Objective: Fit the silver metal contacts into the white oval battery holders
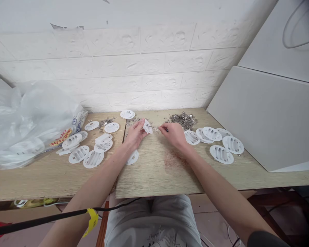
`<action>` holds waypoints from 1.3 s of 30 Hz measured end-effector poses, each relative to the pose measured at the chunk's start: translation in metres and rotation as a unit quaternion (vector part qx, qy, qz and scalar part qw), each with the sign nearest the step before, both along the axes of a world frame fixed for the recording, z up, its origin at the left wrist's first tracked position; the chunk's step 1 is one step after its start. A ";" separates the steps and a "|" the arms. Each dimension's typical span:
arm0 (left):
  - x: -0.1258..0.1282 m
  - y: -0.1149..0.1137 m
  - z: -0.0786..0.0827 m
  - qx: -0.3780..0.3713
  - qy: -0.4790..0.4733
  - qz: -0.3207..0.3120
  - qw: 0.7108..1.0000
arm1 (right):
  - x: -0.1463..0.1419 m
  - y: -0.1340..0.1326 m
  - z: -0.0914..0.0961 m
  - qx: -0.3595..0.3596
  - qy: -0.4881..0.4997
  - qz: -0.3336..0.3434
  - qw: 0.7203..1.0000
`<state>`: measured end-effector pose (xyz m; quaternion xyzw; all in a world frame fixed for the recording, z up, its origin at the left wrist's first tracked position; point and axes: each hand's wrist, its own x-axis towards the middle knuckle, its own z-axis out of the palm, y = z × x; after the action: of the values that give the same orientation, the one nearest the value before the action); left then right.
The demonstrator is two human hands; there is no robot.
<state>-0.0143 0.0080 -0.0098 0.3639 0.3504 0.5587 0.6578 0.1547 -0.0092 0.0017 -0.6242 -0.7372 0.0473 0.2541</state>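
While the left hand [136, 134] grips a white disc [147, 127] — right hand [173, 133] pinched closed, contents unclear — a bag [45, 113] holds more discs [28, 145].

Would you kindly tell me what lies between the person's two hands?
The head view shows the white disc held in the left hand, then small silvery pieces toward the right hand.

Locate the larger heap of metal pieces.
In the head view, the larger heap of metal pieces lies right of centre on the table, just beyond the right hand and near the wall.
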 end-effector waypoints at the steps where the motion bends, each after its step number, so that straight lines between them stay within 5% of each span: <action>1: 0.000 0.000 0.000 -0.001 0.001 0.001 1.000 | -0.001 0.000 0.000 0.003 -0.013 -0.004 1.000; 26: 0.005 0.001 -0.005 0.020 -0.005 -0.001 1.000 | -0.005 -0.005 0.003 0.031 -0.089 -0.030 0.995; 39: 0.004 0.004 -0.001 -0.042 -0.047 0.012 0.998 | 0.003 0.000 0.005 0.017 0.089 -0.022 0.996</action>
<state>-0.0106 0.0116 -0.0112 0.3048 0.3464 0.5679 0.6816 0.1573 -0.0095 0.0064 -0.6291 -0.6986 0.0842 0.3302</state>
